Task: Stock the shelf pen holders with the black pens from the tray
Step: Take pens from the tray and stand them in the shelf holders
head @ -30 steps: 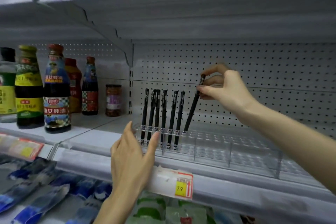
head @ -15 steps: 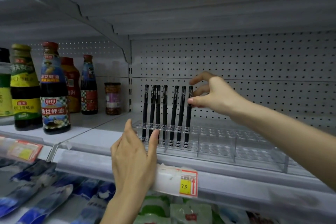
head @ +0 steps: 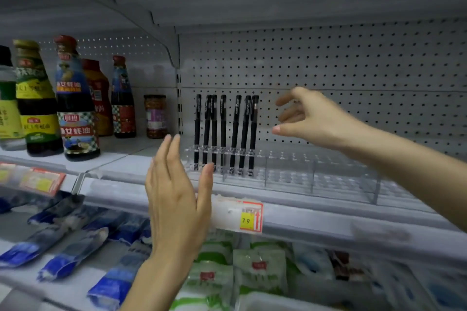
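- Seven black pens (head: 223, 131) stand upright in a row at the left end of the clear pen holder (head: 316, 179); the second and third are close together, as are the last two.
- The pen holder sits on the grey shelf (head: 328, 217), in front of the pegboard back (head: 353, 63). The part of it to the right of the pens shows only rows of holes.
- The right hand (head: 310, 118) hovers just to the right of the last pen, fingers loosely spread and slightly bent. It holds nothing and is not touching the pen.
- The left hand (head: 177, 199) is raised before the shelf edge near the holder's left end, fingers straight and together, thumb apart. Whether it touches the holder cannot be told.
- A yellow price tag (head: 249, 219) hangs on the shelf's front rail.
- Sauce bottles (head: 75, 108) and a small jar (head: 155, 116) stand to the left.
- Blue packets (head: 70, 255) and green-and-white packets (head: 257, 267) lie on the shelf below.
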Tool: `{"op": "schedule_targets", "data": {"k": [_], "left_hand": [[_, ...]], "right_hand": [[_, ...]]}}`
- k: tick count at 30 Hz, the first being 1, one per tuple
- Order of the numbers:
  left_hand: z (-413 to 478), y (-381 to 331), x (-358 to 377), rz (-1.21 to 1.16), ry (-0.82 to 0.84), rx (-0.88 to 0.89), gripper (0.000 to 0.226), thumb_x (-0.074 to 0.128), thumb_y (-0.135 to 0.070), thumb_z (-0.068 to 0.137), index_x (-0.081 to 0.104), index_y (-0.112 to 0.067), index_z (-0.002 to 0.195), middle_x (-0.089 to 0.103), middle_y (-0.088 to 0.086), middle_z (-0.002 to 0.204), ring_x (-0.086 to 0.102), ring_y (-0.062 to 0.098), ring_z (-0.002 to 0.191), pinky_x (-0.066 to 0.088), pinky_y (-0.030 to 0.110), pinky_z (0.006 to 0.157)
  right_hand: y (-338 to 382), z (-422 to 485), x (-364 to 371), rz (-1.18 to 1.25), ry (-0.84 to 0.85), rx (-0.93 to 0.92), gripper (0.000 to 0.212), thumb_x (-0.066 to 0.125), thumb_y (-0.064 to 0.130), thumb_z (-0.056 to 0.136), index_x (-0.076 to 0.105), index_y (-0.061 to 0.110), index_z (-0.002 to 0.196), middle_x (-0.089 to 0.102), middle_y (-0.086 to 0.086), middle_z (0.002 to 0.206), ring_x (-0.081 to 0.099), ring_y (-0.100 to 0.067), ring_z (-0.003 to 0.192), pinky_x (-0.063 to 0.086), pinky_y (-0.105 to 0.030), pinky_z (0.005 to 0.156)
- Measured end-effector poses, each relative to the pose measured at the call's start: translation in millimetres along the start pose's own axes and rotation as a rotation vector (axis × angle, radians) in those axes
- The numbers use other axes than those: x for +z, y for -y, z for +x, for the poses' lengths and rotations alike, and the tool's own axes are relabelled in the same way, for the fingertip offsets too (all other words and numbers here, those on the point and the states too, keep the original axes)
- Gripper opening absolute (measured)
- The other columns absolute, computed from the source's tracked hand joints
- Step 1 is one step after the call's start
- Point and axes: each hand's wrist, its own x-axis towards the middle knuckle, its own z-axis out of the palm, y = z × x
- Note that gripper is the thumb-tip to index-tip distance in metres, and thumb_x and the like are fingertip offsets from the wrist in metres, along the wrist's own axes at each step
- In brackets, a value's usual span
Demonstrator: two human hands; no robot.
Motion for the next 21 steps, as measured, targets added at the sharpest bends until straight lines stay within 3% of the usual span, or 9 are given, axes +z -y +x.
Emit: {"op": "schedule_targets", "data": {"k": [4,7,12,17,19,21], "left_hand": [[-47,-16,-16,-0.179,0.067,0.056,0.058,0.024,-0.052,0.099,0.04,-0.014,0.141,0.04,-0.001,0.143,0.032,0.001,0.13,0.02,0.009,0.108],[-90,-24,-20,-0.281,0.196,0.034,0.048,0.029,-0.047,0.099,0.042,-0.021,0.138,0.044,-0.012,0.136,0.039,-0.001,0.127,0.028,0.009,0.104],[-160,-17,-24,-0.322,0.496,-0.172,0.048,0.03,-0.057,0.093,0.048,-0.033,0.13,0.048,-0.024,0.13,0.046,-0.003,0.123,0.039,0.019,0.098],[-199,-2,-28,-0.295,0.648,-0.395,0.053,0.026,-0.067,0.083,0.048,-0.045,0.126,0.046,-0.034,0.128,0.037,-0.022,0.117,0.026,-0.003,0.089],[-207,2,-30,-0.29,0.707,-0.453,0.057,0.024,-0.071,0.08,0.044,-0.048,0.128,0.044,-0.035,0.131,0.033,-0.024,0.12,0.023,-0.004,0.091],[-213,5,-31,-0.28,0.794,-0.485,0.067,0.023,-0.077,0.077,0.039,-0.048,0.134,0.036,-0.036,0.139,0.025,-0.022,0.127,0.018,0.0,0.1]], "right_hand": [[-1,-52,0,0.053,-0.001,-0.134,0.039,0.074,0.026,0.078,0.052,0.025,0.111,0.06,0.007,0.102,0.061,-0.006,0.095,0.052,-0.031,0.091],[-7,-93,8,0.105,0.055,-0.191,0.038,0.071,0.028,0.077,0.055,0.023,0.111,0.061,0.006,0.1,0.061,-0.006,0.094,0.053,-0.03,0.086],[-44,-156,51,0.154,0.246,-0.137,0.035,0.072,0.026,0.078,0.056,0.023,0.109,0.063,0.008,0.101,0.061,-0.005,0.095,0.052,-0.032,0.087],[-98,-191,103,-0.011,0.456,-0.025,0.041,0.066,0.04,0.085,0.055,0.03,0.123,0.059,0.017,0.12,0.052,0.008,0.106,0.043,-0.018,0.097],[-117,-197,121,-0.045,0.52,0.038,0.046,0.065,0.041,0.086,0.053,0.028,0.129,0.055,0.015,0.128,0.048,0.006,0.111,0.038,-0.012,0.095],[-132,-203,137,-0.069,0.557,0.086,0.05,0.064,0.041,0.086,0.051,0.025,0.132,0.053,0.012,0.134,0.047,0.0,0.119,0.037,-0.015,0.097]]}}
